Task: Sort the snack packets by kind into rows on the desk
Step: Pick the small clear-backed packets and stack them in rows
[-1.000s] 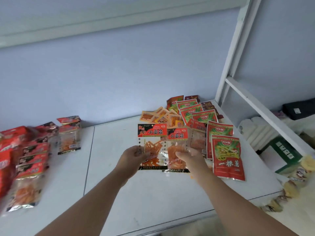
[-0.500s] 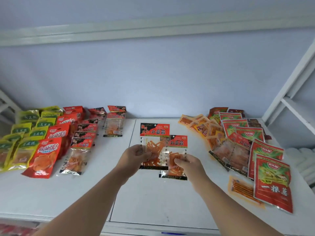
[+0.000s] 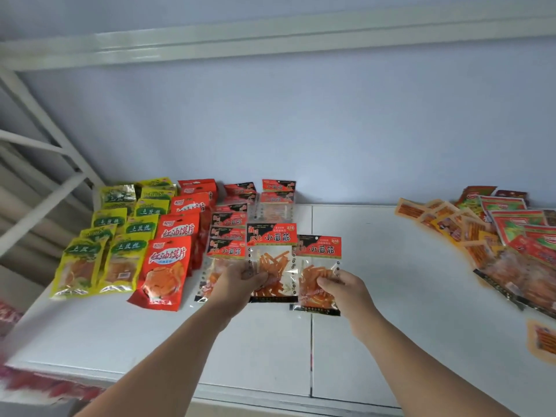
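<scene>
My left hand (image 3: pixel 240 284) grips a clear packet (image 3: pixel 272 260) of orange strips with a red and black header, fingers curled round its lower left part and the thumb across the front. My right hand (image 3: pixel 346 291) pinches a second packet (image 3: pixel 319 272) of the same kind at its lower right, fingers closed on the film. Both packets face me over the middle of the white desk (image 3: pixel 391 296). They are side by side with their edges meeting, the left one a little higher.

Just left of them, the matching row (image 3: pixel 228 236) of the same packets runs back toward the wall (image 3: pixel 301 130); the packet in my left hand overlaps its front one. A short stack of like packets (image 3: pixel 276 200) sits further back. Left again lies a row of red packets (image 3: pixel 174 260), then two rows of yellow-green packets (image 3: pixel 120 236) by the desk's left edge.

Well apart, on the far right, an unsorted heap (image 3: pixel 496 236) of orange, red and green packets spreads over the desk, with one orange packet (image 3: pixel 541 341) lying alone nearer me. A white frame (image 3: pixel 270 40) crosses above.
</scene>
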